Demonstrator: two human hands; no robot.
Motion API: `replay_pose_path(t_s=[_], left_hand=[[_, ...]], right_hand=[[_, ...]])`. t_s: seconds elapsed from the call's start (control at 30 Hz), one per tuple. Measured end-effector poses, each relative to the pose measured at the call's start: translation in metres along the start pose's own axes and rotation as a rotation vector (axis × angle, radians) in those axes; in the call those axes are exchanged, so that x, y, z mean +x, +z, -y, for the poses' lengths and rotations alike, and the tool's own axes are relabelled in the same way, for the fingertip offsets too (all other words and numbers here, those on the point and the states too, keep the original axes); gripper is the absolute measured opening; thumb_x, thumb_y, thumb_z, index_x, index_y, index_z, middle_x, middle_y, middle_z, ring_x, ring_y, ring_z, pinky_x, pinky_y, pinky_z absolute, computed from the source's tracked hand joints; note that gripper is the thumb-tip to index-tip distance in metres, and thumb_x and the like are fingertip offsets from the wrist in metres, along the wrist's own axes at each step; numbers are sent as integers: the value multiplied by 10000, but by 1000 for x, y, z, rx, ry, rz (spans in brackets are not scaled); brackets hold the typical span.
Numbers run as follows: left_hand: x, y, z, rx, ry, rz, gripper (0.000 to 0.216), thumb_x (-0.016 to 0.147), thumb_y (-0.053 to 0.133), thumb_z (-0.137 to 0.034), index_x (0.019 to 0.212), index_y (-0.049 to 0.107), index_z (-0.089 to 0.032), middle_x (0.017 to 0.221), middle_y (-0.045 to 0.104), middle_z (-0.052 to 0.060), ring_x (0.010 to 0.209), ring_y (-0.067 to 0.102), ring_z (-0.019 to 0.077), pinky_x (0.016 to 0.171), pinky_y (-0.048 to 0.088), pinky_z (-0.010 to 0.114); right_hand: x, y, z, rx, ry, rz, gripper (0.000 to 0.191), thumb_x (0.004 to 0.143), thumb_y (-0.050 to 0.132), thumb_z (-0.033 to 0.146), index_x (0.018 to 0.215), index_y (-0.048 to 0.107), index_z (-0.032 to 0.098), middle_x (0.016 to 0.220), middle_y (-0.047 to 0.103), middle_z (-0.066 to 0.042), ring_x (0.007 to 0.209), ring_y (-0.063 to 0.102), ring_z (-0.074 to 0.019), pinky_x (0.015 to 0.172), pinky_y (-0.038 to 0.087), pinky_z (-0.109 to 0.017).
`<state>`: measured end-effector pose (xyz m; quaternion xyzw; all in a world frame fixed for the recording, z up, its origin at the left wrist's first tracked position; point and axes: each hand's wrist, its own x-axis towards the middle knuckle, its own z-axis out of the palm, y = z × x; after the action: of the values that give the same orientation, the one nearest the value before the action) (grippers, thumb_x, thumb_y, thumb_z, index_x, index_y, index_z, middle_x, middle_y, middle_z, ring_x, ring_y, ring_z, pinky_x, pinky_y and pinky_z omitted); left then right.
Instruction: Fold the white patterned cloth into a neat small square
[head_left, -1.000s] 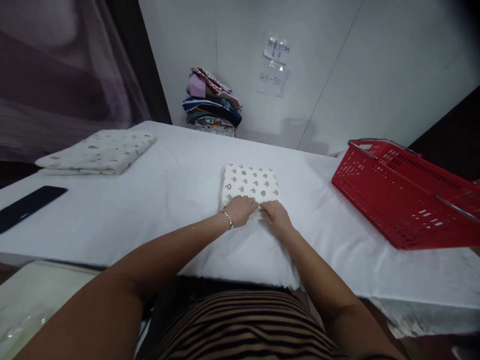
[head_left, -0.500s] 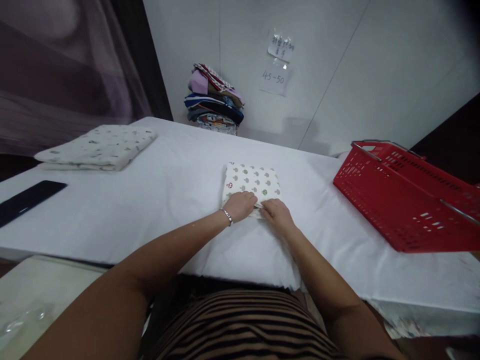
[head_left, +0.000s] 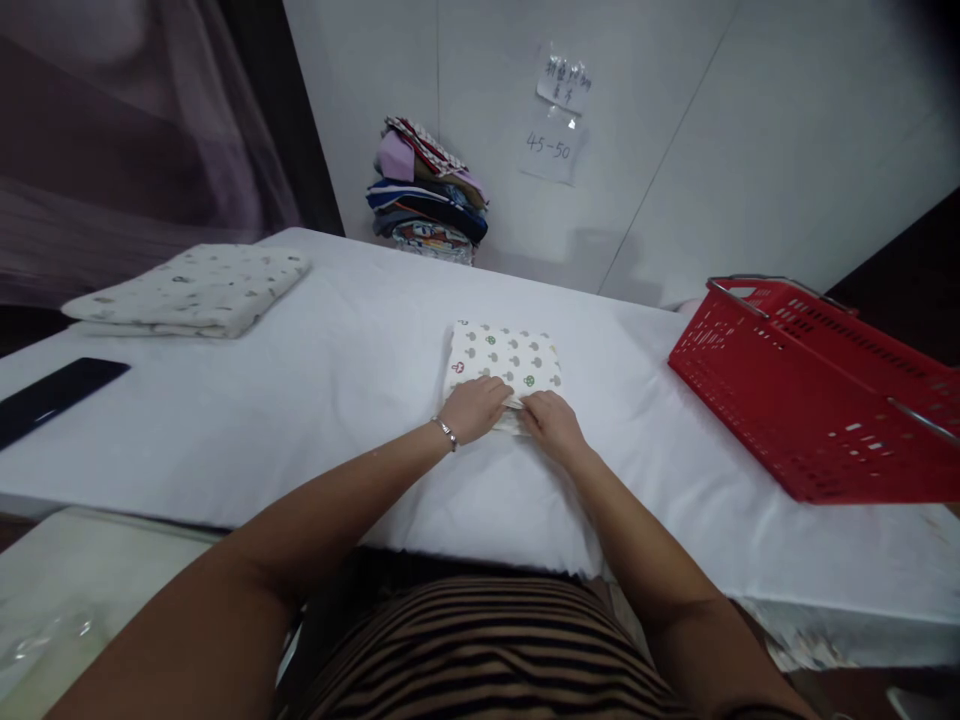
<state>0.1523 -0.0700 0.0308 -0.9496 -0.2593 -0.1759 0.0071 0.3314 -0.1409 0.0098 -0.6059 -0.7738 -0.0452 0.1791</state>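
A small folded white cloth printed with little green, grey and red shapes lies in the middle of the white-covered table. My left hand, with a thin bracelet at the wrist, rests on the cloth's near edge with fingers curled over it. My right hand sits beside it on the same edge, fingers pressed down and pinching the fabric. The two hands nearly touch.
A red plastic basket stands at the right. A larger folded patterned cloth lies at the far left, and a dark flat phone near the left edge. A stack of coloured folded clothes sits against the white wall under paper notes.
Both hands have stayed on the cloth's near edge, shifting only slightly. The view has tilted a little.
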Motion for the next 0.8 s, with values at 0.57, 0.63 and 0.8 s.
replay_pose_path(t_s=[0.57,0.63,0.8], left_hand=[[-15,21,-5,102,89,-48,277,879,417,-187,765,669,-179,1237,555,31,1232,391,235,970,337,410],[-14,23,-6,109,93,-57,297,881,395,-161,750,662,-169,1214,570,34,1221,404,226,965,345,398],[-12,25,-6,139,110,-138,287,878,370,-128,812,648,-149,1201,575,63,1225,408,219,975,343,391]], right_hand=[[-3,0,-3,-13,-38,50,203,911,414,242,1004,578,167,922,609,-73,847,498,-196,763,353,-295],[-3,-1,-2,-21,-42,52,204,910,415,239,1005,579,164,917,606,-77,847,496,-199,761,354,-299],[-3,-2,0,-30,-50,48,192,904,417,224,997,575,165,909,599,-81,830,486,-201,746,349,-305]])
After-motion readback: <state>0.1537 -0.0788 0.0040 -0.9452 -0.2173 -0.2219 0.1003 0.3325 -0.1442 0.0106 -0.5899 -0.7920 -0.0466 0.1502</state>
